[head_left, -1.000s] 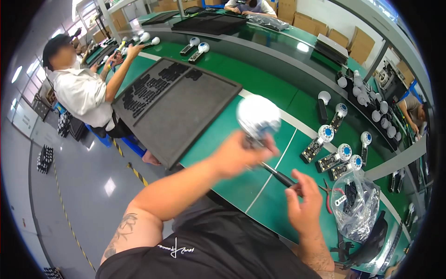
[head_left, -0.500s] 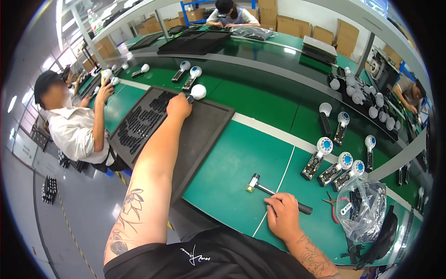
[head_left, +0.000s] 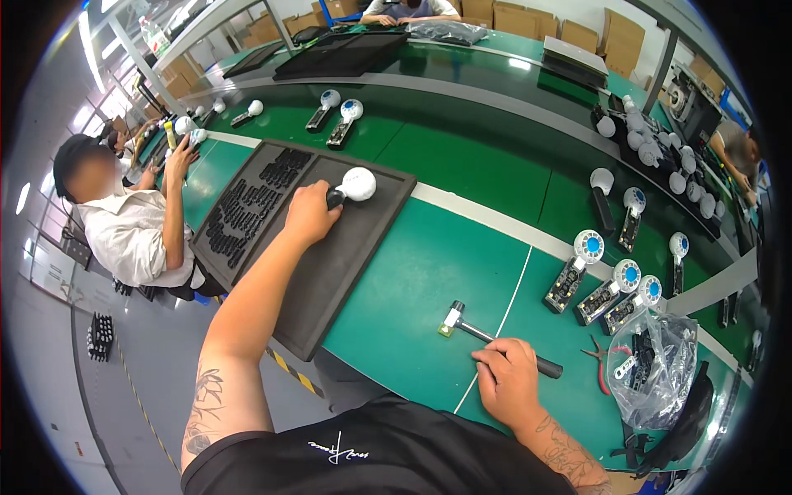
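Observation:
My left hand is closed round the black handle of a small handheld fan, whose white round head points to the right. It is above the dark shallow tray, which holds rows of small black parts in its left section. Lower right, my right hand has its fingers curled round the handle of a small hammer. The hammer's black and yellowish-green head rests on the green bench.
Several opened fans with blue centres lie at right, by red-handled pliers and a clear bag of parts. Other fans sit on the green belt beyond. A co-worker works at left. A white post slants at right.
My left hand has drawn the fan back toward me over the tray. My right hand keeps its grip on the hammer. The view has shifted slightly.

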Motion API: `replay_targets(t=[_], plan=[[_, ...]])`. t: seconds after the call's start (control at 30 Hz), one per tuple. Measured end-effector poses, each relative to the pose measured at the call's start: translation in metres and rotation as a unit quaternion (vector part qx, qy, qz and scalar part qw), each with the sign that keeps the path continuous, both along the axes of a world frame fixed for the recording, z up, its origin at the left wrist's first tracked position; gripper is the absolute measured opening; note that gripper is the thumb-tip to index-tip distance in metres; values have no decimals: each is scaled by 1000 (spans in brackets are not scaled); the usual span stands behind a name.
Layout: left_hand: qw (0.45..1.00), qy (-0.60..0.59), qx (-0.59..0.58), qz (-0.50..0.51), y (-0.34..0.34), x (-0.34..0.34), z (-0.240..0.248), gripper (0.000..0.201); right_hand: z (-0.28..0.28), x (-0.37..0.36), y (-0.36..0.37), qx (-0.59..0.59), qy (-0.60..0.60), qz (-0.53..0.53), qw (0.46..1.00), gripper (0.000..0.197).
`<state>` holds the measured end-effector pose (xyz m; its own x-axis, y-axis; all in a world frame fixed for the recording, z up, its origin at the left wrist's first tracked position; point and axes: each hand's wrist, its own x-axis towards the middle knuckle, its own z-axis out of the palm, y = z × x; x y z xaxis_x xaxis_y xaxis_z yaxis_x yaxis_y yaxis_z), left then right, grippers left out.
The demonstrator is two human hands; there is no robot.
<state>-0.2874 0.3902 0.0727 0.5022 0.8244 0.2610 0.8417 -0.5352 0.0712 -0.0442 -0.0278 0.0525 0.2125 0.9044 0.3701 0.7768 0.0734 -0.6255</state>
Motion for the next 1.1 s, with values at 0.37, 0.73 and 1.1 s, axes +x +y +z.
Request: replay_targets(t=[0.37, 0.73, 1.1], plan=[[996, -28, -67, -48, -64, -9, 11, 32, 6, -5, 3, -16, -45, -53, 997, 21], [995, -53, -64, -49, -74, -14, 7, 31, 11, 43, -35, -100, -80, -151, 980, 16], [986, -130, -64, -79, -55, -16, -8, 29, 8, 53, -43, -125, -97, -178, 971, 15]])
